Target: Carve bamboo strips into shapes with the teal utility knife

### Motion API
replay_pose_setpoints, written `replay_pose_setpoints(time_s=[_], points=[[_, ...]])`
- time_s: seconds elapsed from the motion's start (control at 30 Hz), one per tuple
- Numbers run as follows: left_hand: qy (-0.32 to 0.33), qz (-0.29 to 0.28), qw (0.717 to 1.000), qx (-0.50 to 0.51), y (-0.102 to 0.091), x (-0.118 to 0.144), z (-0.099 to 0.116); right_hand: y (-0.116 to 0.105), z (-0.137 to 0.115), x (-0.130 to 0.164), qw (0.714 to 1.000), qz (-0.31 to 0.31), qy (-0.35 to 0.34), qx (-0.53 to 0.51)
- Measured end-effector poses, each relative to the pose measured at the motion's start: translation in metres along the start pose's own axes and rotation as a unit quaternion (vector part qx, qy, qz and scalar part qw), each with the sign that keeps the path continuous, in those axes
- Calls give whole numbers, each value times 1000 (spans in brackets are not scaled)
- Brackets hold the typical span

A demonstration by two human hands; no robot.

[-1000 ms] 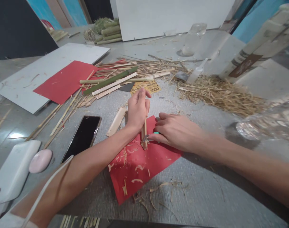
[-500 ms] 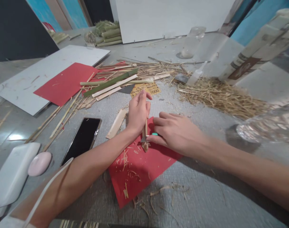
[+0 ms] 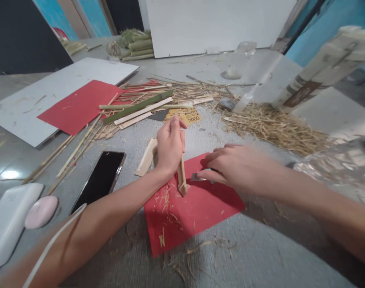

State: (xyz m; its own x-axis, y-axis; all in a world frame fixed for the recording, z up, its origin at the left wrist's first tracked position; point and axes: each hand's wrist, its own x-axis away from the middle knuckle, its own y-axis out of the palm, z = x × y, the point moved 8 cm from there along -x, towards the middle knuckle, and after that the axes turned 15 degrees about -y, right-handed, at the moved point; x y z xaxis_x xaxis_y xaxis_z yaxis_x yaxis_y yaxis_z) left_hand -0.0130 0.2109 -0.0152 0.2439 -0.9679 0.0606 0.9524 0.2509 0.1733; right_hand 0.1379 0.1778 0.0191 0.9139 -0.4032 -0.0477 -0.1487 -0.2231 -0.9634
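My left hand (image 3: 169, 146) grips a short pale bamboo strip (image 3: 181, 179), holding it nearly upright with its lower end resting on a red paper sheet (image 3: 200, 208). My right hand (image 3: 235, 168) is just right of the strip and holds a small knife (image 3: 197, 176) with a teal handle, its blade pointing left, a little apart from the strip. Thin bamboo shavings (image 3: 167, 200) lie scattered on the red sheet below the strip.
A black phone (image 3: 100, 180) lies left of my forearm, with a white box (image 3: 8, 224) and pink round object (image 3: 41, 211) further left. Bamboo sticks (image 3: 140, 106), another red sheet (image 3: 77, 106), a white board (image 3: 50, 88) and a straw pile (image 3: 275, 126) lie beyond.
The knife blade was against the strip's lower end; now my right hand has pulled it slightly to the right, away from the strip. More shavings lie on the red sheet.
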Motion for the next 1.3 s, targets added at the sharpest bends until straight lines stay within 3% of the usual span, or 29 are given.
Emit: replay_pose_setpoints(time_s=[0.07, 0.1, 0.2, 0.27, 0.37, 0.47, 0.57, 0.67, 0.77, 0.9, 0.97, 1.13, 1.2, 1.3], points=[[-29, 11, 999, 34, -3, -1, -2, -8, 4, 1, 988, 9, 52, -148], [-45, 12, 998, 53, -4, -2, -3, -11, 3, 0, 964, 31, 74, -255], [-66, 3, 994, 90, -3, -2, -2, -17, -11, -6, 809, 150, 76, -564], [-64, -2, 994, 88, -2, 1, 2, -12, -18, -8, 713, 193, 91, -668], [-62, -6, 995, 72, 1, 4, 4, -2, -28, -9, 605, 228, 103, -756], [-63, -12, 995, 74, 3, 5, 3, 0, -38, -10, 543, 223, 96, -804], [-69, -23, 994, 83, 5, 4, 0, 1, -39, -11, 526, 224, 91, -816], [-76, -32, 993, 83, 6, 2, -3, 14, -34, -12, 568, 190, 90, -796], [-82, -41, 993, 78, 7, 0, -4, 32, -33, -13, 660, 109, 59, -741], [-93, -49, 992, 70, 7, -1, -6, 40, -25, -10, 772, 88, 54, -627], [-87, -43, 993, 73, 6, -1, -6, 37, -24, -9, 802, 92, 54, -588], [-75, -39, 995, 44, 7, 0, -8, 30, -24, -8, 841, 73, 68, -532], [-66, -42, 996, 30, 8, 1, -8, 25, -18, -7, 898, 61, 82, -428], [-59, -44, 997, 28, 9, 0, -10, 15, -7, -8, 978, 40, 89, -182]])
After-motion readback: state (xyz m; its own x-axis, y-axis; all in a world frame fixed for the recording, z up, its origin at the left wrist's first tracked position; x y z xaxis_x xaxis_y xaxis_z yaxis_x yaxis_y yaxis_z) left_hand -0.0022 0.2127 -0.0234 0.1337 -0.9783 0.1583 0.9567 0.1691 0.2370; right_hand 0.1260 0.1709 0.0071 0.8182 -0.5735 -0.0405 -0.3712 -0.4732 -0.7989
